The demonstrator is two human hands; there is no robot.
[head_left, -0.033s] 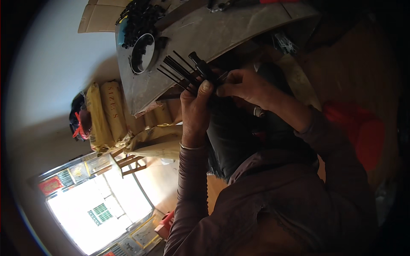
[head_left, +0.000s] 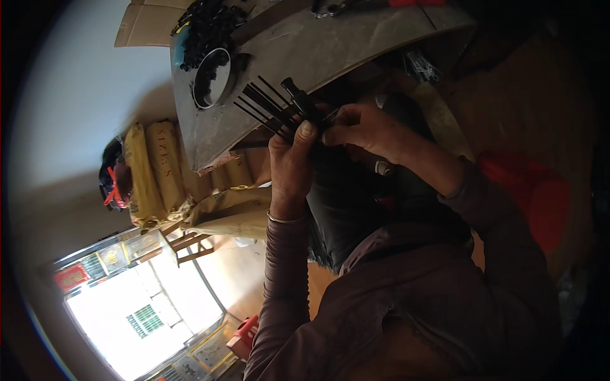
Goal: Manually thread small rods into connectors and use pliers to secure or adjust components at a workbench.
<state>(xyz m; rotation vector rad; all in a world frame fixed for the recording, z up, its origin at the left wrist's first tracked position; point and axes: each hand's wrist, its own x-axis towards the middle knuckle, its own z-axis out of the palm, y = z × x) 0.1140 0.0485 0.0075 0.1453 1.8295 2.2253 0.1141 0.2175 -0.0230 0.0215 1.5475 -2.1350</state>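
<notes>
My left hand [head_left: 291, 155] is closed around a fanned bundle of thin black rods [head_left: 259, 105], its thumb pressed on top. A thicker black cylinder with a knobbed end [head_left: 300, 100] stands up beside the rods, against the same hand. On its right, my right hand [head_left: 367, 130] pinches thumb to fingers close to the cylinder's lower part. Whatever lies between those fingertips is too small and dark to make out. Both hands are above my lap, just off the table edge.
On the grey table [head_left: 311, 54] are a white-rimmed bowl [head_left: 221, 79] with black pieces and a heap of small black parts [head_left: 206, 32]. Thin metal rods [head_left: 422, 66] lie beneath it. Yellowish sacks [head_left: 166, 159] stand left, a red plastic object [head_left: 527, 197] right.
Both hands keep the same hold and place. Only the background has shifted very slightly in the picture.
</notes>
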